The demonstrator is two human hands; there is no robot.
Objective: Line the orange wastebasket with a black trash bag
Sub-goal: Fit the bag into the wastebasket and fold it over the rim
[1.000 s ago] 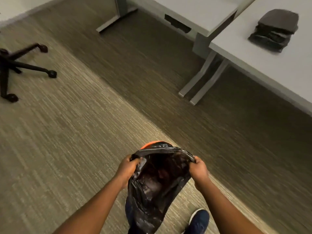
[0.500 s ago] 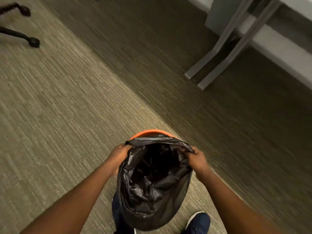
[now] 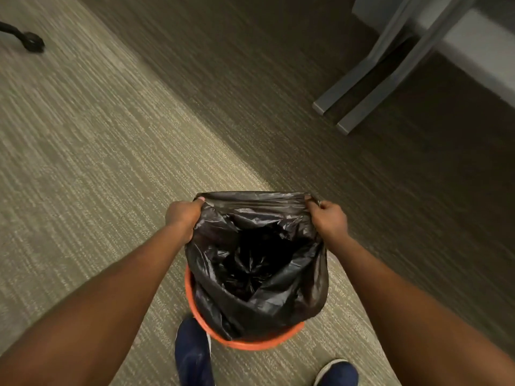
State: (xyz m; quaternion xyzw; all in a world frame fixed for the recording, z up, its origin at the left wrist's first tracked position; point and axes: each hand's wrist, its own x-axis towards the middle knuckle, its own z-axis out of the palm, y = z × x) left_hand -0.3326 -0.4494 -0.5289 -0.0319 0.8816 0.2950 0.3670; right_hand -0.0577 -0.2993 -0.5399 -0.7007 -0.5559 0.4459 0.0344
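2 carpet (image 3: 83, 168) tones, desk legs (image 3: 370, 79), caster (image 3: 33, 45)

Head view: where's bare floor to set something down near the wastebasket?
Widest bare carpet lies left of the left hand, up to the chair caster. Dark carpet between the right hand and desk legs is free too. Crowded: shoes beside the orange wastebasket holding the black trash bag.
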